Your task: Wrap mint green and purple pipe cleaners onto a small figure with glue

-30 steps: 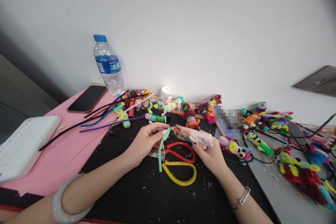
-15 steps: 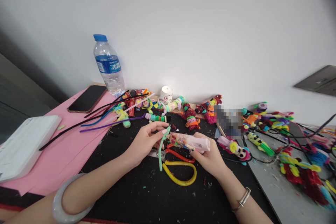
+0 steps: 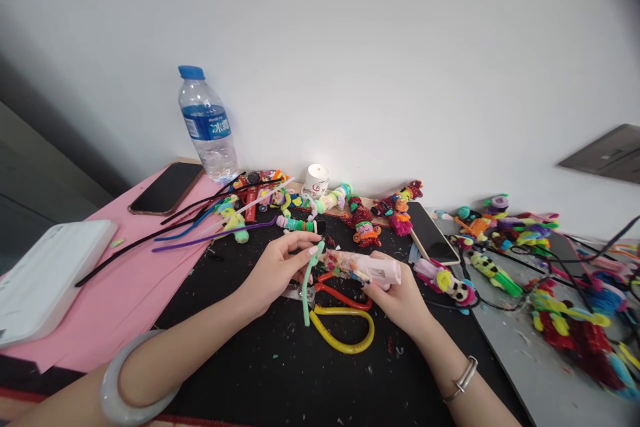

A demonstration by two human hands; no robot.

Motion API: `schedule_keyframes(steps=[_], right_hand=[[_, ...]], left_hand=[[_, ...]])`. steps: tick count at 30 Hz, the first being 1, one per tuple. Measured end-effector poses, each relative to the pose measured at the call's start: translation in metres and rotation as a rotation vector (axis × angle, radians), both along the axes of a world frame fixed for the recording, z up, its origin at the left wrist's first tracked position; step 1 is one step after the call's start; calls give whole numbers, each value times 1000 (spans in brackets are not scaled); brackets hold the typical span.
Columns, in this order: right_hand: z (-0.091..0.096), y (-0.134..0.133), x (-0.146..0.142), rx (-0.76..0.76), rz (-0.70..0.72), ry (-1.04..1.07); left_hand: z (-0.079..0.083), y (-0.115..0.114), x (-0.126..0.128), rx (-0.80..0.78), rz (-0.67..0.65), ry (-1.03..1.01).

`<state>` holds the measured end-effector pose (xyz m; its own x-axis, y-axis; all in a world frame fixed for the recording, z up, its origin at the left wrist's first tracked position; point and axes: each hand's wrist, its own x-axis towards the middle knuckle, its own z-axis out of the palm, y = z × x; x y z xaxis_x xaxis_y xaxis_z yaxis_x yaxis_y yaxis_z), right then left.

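My left hand (image 3: 281, 270) pinches a mint-green pipe cleaner (image 3: 307, 297) between thumb and fingers, and one end hangs down. Closed around a pale pink, tube-shaped tool (image 3: 383, 269) is my right hand (image 3: 400, 300). Coloured fluff and bits cover the tool's front part, which points at the pipe cleaner. I cannot tell whether the two touch. Below them lie scissors (image 3: 349, 347) with one yellow and one red handle loop, their blades partly hidden by my left hand. The black mat (image 3: 280, 373) under my hands is strewn with small scraps.
Several pipe-cleaner dolls (image 3: 363, 227) line the wall, with more at right. A paper cup (image 3: 317, 180), water bottle (image 3: 207, 127) and dark phone (image 3: 167, 188) stand or lie behind. Another phone (image 3: 434, 235) is right. Loose pipe cleaners (image 3: 210, 237) cross pink paper (image 3: 135, 280) beside a white box (image 3: 55, 280).
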<state>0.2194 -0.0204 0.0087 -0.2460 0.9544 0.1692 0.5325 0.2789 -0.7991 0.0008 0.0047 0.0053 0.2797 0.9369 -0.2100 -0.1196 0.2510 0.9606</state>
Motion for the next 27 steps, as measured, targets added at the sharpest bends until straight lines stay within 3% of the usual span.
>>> schedule_keyframes(steps=[5, 11, 18, 22, 27], right_hand=[[-4, 2, 4, 49, -72, -5], [-2, 1, 3, 32, -21, -21], [-3, 6, 7, 169, -153, -64], [3, 6, 7, 237, -88, -152], [-2, 9, 5, 197, -84, -336]], left_hand=[[-1, 0, -1, 16, -9, -6], [0, -1, -1, 9, -5, -14], [-1, 0, -2, 19, -34, -9], [2, 1, -3, -1, 25, -49], [3, 2, -2, 16, 129, -91]])
